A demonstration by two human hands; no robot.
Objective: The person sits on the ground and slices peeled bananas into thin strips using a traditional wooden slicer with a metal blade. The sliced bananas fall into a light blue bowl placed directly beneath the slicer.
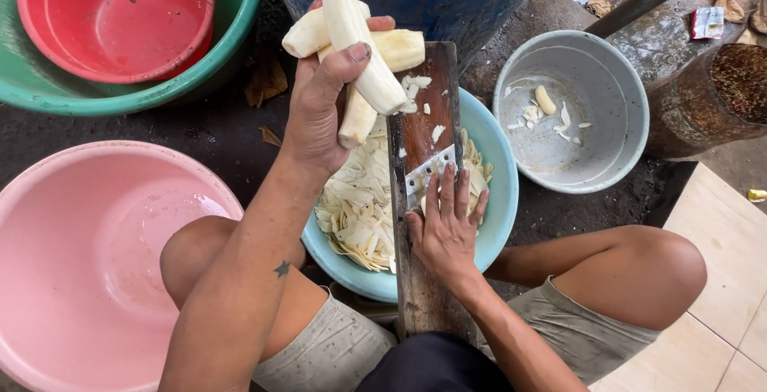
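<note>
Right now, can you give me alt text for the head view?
The left hand grips several peeled pale bananas above a wooden slicer board, which the right hand presses flat over a light blue bowl of thin slices.

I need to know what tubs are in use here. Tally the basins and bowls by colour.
Pink: 1, basin at lower left
Red: 1, bowl nested inside the green one
Green: 1, basin
Dark blue: 1, tub of peeled pieces
Light blue: 1, bowl under the wooden slicer
Grey: 1, bowl
Total: 6
</note>
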